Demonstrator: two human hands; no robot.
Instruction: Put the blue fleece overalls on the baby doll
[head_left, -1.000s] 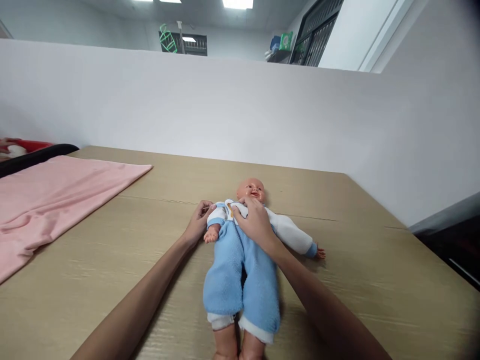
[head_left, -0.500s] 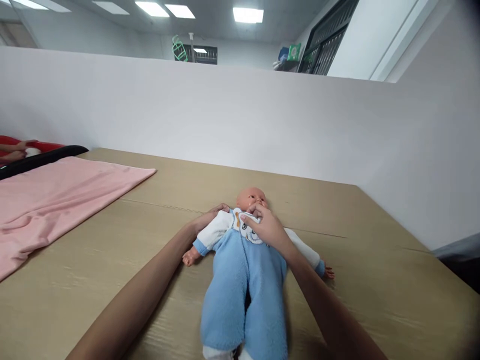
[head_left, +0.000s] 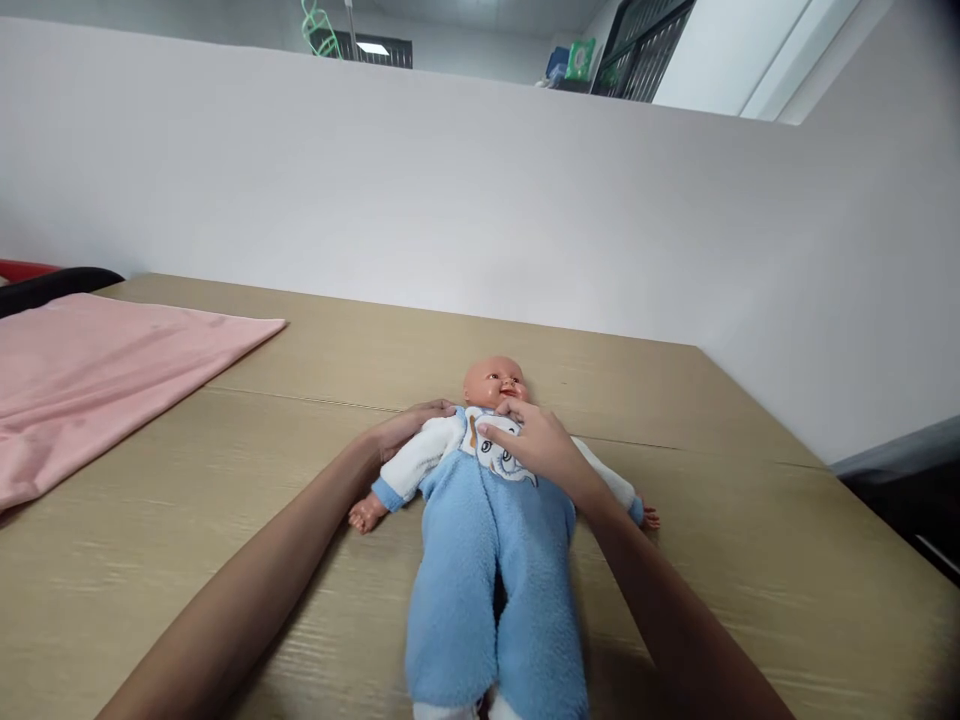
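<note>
A baby doll [head_left: 495, 382] lies on its back, wearing a fleecy blue romper [head_left: 459, 560] with white sleeves and a cartoon face on the chest. My left hand [head_left: 414, 425] rests against the doll's shoulder on the left, its fingers stretched toward the neck. Over the chest lies my right hand [head_left: 546, 445], thumb and forefinger apart, fingertips touching near the collar under the chin. Its other fingers are partly hidden. Both doll arms are spread out to the sides.
The doll lies on a brown table [head_left: 300, 560] that reaches back to a white wall [head_left: 450, 190]. A pink cloth [head_left: 112, 370] covers part of its left side. Beyond the cloth is a black-edged red object [head_left: 30, 271]. Something dark [head_left: 911, 500] stands past the right edge.
The view has tilted down and shifted slightly right. My right hand has slid a little off the doll's mouth, which now shows. My left hand stays at the shoulder.
</note>
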